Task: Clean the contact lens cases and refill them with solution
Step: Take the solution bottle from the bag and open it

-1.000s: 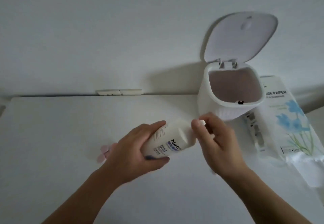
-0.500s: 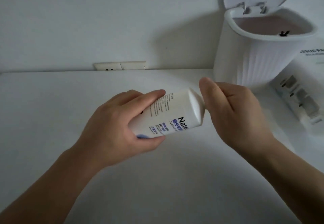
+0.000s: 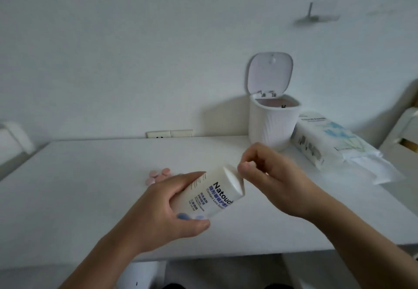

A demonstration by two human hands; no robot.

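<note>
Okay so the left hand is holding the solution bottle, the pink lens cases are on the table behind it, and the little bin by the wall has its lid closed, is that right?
Not quite: the bin has its lid open, tipped up against the wall, as the head view shows. The rest holds: the left hand grips the bottle, and the pink cases lie on the table behind it.

A single head-worn wide-angle view looks forward and down from the person's own standpoint, facing a plain white wall across the flat white counter (image 3: pixel 79 186). Both hands sit close below the lens at centre, and the counter's near edge crosses the lower frame.
</note>
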